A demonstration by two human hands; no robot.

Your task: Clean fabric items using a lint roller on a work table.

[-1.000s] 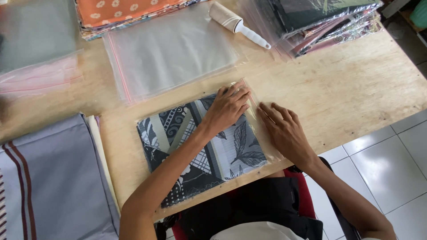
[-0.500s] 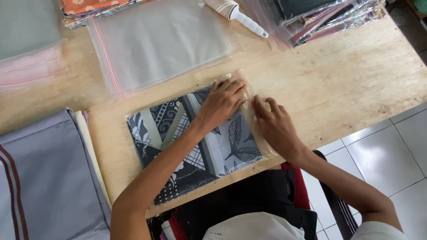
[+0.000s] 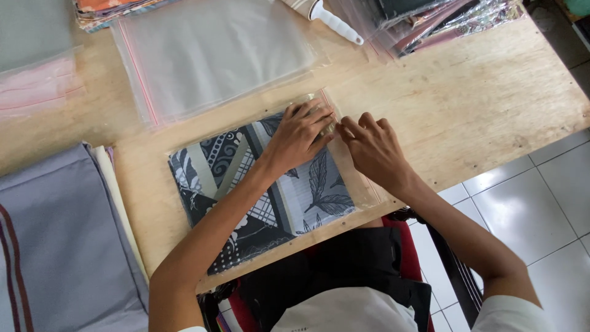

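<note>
A folded patterned cloth (image 3: 258, 184) in black, grey and cream with leaf prints lies inside a clear zip bag (image 3: 362, 187) on the wooden table (image 3: 467, 104). My left hand (image 3: 298, 135) presses flat on the cloth near the bag's far right corner. My right hand (image 3: 372, 147) rests on the bag's open edge, fingertips pinching the plastic next to the left fingers.
A stack of clear zip bags (image 3: 209, 55) lies beyond the cloth. A lint roller (image 3: 329, 18) and bagged cloths (image 3: 430, 21) sit at the far edge. Grey striped fabric (image 3: 55, 240) lies left. White floor tiles (image 3: 534, 209) lie right.
My right hand has slid up along the bag's right edge toward the far corner, meeting my left fingers. The view shifted slightly; the left hand stays pressed on the cloth.
</note>
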